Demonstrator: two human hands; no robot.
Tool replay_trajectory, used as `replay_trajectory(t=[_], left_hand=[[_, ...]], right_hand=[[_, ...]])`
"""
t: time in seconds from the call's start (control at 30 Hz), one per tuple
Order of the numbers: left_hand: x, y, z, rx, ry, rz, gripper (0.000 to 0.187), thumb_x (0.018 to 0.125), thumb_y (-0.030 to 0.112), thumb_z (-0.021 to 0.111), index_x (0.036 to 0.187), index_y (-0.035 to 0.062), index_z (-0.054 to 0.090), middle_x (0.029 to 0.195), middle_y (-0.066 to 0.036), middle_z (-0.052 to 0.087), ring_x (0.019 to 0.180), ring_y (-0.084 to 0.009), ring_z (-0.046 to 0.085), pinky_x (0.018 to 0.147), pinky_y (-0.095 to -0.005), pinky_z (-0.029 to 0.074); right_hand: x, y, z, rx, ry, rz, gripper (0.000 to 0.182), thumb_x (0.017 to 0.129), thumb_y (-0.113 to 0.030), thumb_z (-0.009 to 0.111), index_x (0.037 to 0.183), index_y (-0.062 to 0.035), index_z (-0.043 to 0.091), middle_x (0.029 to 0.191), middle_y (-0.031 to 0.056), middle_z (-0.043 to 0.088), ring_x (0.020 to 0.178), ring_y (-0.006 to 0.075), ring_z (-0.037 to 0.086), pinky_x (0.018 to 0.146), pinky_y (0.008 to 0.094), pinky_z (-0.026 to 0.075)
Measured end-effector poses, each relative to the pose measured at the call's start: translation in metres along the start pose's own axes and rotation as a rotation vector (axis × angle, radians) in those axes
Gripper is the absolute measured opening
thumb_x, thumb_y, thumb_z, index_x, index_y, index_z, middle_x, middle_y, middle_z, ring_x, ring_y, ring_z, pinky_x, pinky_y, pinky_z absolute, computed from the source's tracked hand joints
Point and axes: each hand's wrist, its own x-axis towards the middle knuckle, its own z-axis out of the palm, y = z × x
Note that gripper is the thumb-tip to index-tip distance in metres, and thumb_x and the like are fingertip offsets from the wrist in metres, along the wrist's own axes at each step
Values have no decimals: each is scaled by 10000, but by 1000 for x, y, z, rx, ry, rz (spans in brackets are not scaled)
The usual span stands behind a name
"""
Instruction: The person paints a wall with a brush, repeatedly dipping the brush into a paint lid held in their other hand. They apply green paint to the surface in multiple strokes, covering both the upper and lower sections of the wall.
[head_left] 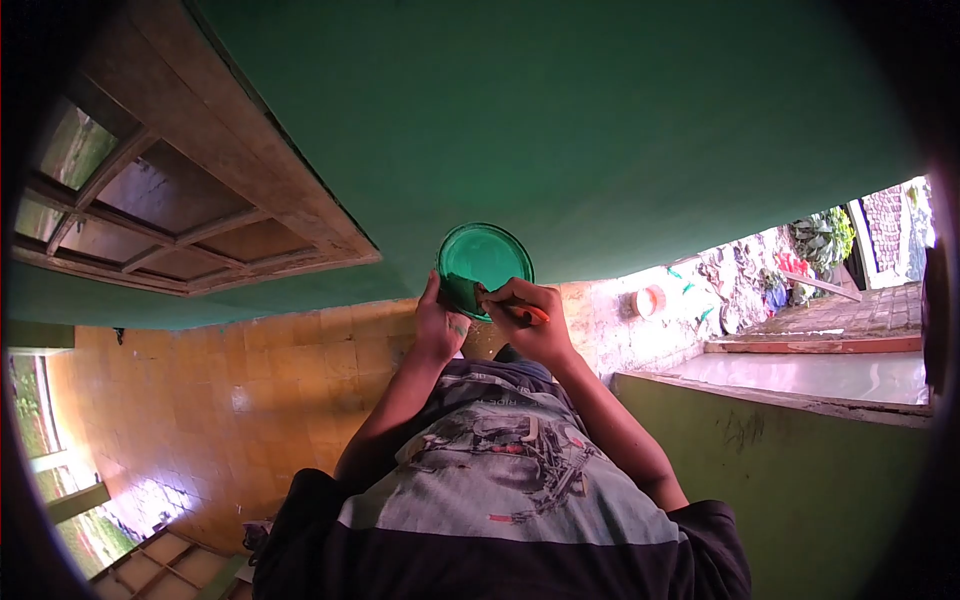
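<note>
A round paint can (488, 255) with green paint inside is held out in front of my chest, close to the green wall. My left hand (437, 320) grips it from the lower left side, with the thumb up along the rim. Green smudges mark that hand. My right hand (532, 318) is closed around a paintbrush with an orange handle (531, 314). The brush head is over the near edge of the can, dark against the paint, and its bristles are partly hidden by the fingers.
The green wall (600, 130) fills the view ahead. A wooden window frame (220, 150) with several panes is at the left. Yellow tiles (270, 380) cover the floor. A white bucket (648, 301) stands on the right, near a doorway with a low green wall (770, 470).
</note>
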Motion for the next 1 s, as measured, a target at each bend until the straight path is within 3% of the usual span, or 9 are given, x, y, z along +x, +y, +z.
replay_trajectory(t=[0.17,0.27,0.33,0.67,0.73,1.0], left_hand=[[4,0,-5,9,8,7,518,1089,463,340,1365,53,494,1307,-137,584,1212,-288,571,1063,-444,451],[5,2,-5,20,47,40,532,1086,480,335,1370,58,493,1318,-130,579,1223,-286,568,1064,-450,453],[1,5,0,90,-40,4,512,1096,452,324,1429,81,441,1401,-108,530,1281,-271,533,1095,-454,439],[-1,10,5,92,28,-34,560,1090,488,303,1458,80,410,1437,-120,500,1317,-295,505,1089,-490,434],[-2,14,7,128,5,-7,559,1087,488,318,1463,83,408,1448,-120,495,1322,-301,499,1086,-506,430],[-4,22,6,158,2,-12,561,1080,490,349,1450,75,430,1440,-113,511,1322,-286,501,1085,-493,433]], right_hand=[[1,-2,-12,-82,-87,25,66,842,11,746,874,12,688,803,100,729,723,115,691,667,258,531],[2,-7,-18,-130,-142,-37,82,822,6,749,887,-4,700,800,101,722,705,143,691,650,277,527],[2,-6,-23,-150,-207,-62,106,797,10,744,891,-19,706,797,98,713,696,174,692,640,300,530],[12,-16,-46,-282,-364,-202,119,780,10,730,887,-37,704,797,95,701,684,244,686,618,337,527],[13,-18,-50,-281,-411,-198,92,751,-20,687,839,-43,676,753,126,660,727,345,663,641,411,516],[16,-14,-73,-286,-450,-202,92,761,-12,702,847,-42,690,759,116,668,692,302,664,614,374,514]])
